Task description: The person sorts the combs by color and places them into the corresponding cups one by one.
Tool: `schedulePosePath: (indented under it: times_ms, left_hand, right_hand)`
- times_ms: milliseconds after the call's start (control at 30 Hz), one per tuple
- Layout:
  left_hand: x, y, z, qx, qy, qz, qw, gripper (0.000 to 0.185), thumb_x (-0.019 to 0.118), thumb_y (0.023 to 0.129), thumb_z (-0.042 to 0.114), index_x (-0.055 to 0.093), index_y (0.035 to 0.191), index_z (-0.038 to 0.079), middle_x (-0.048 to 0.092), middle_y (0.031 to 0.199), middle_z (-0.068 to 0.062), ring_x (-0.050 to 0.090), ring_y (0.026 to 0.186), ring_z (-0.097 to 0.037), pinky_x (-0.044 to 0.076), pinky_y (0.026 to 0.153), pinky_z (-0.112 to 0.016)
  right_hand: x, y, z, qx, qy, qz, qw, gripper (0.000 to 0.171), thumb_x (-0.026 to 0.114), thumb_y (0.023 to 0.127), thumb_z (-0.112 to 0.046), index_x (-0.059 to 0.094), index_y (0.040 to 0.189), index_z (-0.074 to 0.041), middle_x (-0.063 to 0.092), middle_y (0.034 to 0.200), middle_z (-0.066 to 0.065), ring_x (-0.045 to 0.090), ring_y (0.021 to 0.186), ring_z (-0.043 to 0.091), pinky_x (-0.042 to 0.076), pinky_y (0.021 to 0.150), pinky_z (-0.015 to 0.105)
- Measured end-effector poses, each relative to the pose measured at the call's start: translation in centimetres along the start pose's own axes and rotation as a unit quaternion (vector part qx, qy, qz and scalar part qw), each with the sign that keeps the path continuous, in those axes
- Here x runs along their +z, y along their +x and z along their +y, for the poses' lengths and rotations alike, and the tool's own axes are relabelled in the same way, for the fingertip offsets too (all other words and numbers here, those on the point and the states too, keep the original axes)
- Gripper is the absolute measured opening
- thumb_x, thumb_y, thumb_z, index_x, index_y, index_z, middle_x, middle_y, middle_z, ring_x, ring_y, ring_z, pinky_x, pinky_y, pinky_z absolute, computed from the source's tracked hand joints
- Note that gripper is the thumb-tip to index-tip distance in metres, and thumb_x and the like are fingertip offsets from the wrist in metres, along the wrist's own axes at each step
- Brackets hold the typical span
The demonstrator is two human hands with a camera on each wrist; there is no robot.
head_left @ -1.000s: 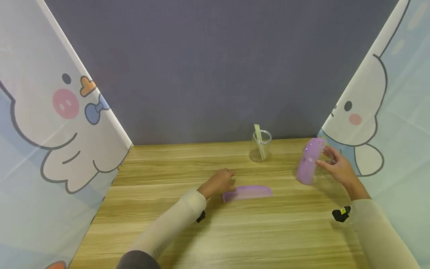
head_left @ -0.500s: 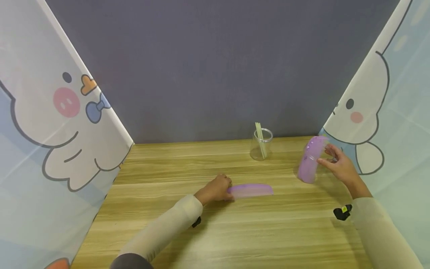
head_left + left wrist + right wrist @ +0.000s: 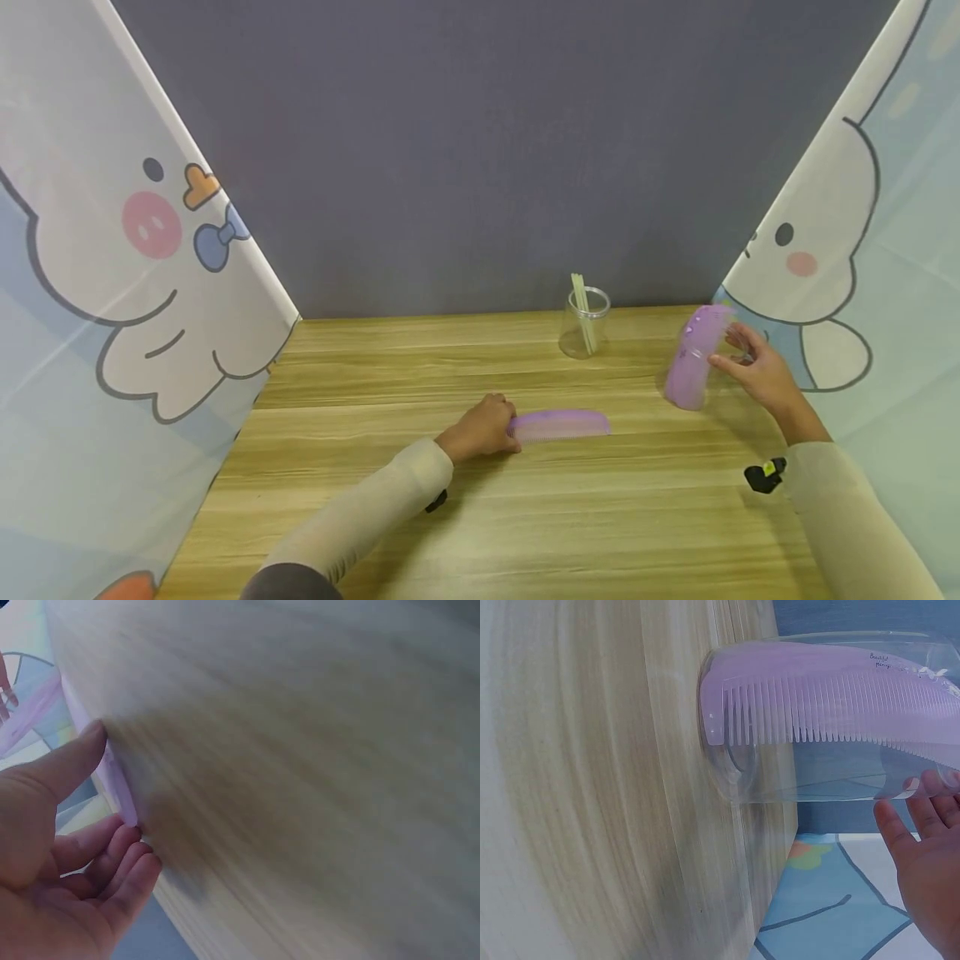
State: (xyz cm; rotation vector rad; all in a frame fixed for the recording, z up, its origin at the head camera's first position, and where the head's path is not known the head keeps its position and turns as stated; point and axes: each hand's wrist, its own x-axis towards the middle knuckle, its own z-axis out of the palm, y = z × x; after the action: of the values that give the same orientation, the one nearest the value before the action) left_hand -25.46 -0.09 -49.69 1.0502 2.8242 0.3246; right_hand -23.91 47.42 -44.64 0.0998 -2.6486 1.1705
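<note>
A light purple comb [image 3: 562, 425] lies on the wooden table [image 3: 360, 358]. My left hand [image 3: 482, 427] grips its left end; in the left wrist view the thumb [image 3: 91, 739] and fingertips are at opposite edges of the comb. At the right, a second purple comb [image 3: 692, 367] stands tilted inside a clear cup [image 3: 780, 776], teeth toward my right hand [image 3: 761, 375]. That hand holds the cup at its upper right side, with some fingers seen through the clear wall in the right wrist view.
Behind the combs, toward the back edge, a clear jar [image 3: 596, 329] holds a few pale sticks [image 3: 581, 304]. A dark panel [image 3: 480, 167] rises behind the table. Cartoon-printed sheets [image 3: 82, 333] flank both sides.
My left hand has closed round the left end of the flat comb, thumb now at its near edge. The right hand, cup and upright comb have stayed about where they were.
</note>
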Motion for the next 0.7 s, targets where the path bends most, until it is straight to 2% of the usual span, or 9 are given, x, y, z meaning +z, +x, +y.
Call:
schedulePosePath:
  times_ms: [167, 400, 700]
  left_hand:
    - [0.11, 0.12, -0.04, -0.007, -0.011, 0.001, 0.9999, 0.042, 0.087, 0.081, 0.037, 0.075, 0.105, 0.005, 0.07, 0.094, 0.0, 0.057, 0.086, -0.01, 0.052, 0.079, -0.023]
    - [0.05, 0.09, 0.13, -0.009, -0.012, 0.0, 0.9999, 0.039, 0.087, 0.081, 0.038, 0.076, 0.099, 0.005, 0.07, 0.09, 0.0, 0.057, 0.082, -0.01, 0.052, 0.075, -0.023]
    - [0.03, 0.34, 0.0, -0.016, -0.023, 0.006, 0.9996, 0.034, 0.087, 0.079, 0.034, 0.076, 0.094, 0.005, 0.067, 0.085, 0.001, 0.055, 0.08, -0.01, 0.051, 0.073, -0.023]
  right_hand:
    - [0.0, -0.04, -0.21, 0.001, -0.001, 0.0, 1.0, 0.083, 0.069, 0.098, -0.023, 0.02, 0.159, 0.006, 0.036, 0.149, 0.045, 0.037, 0.095, -0.027, 0.038, 0.072, -0.001]
    - [-0.02, 0.14, 0.12, 0.017, -0.016, -0.01, 1.0, 0.083, 0.068, 0.099, -0.026, 0.02, 0.16, 0.003, 0.038, 0.149, 0.043, 0.042, 0.088, -0.025, 0.042, 0.067, 0.004]
    - [0.11, 0.32, 0.6, 0.012, -0.015, -0.007, 1.0, 0.081, 0.068, 0.099, -0.022, 0.021, 0.159, 0.004, 0.037, 0.149, 0.044, 0.041, 0.089, -0.024, 0.042, 0.067, 0.004]
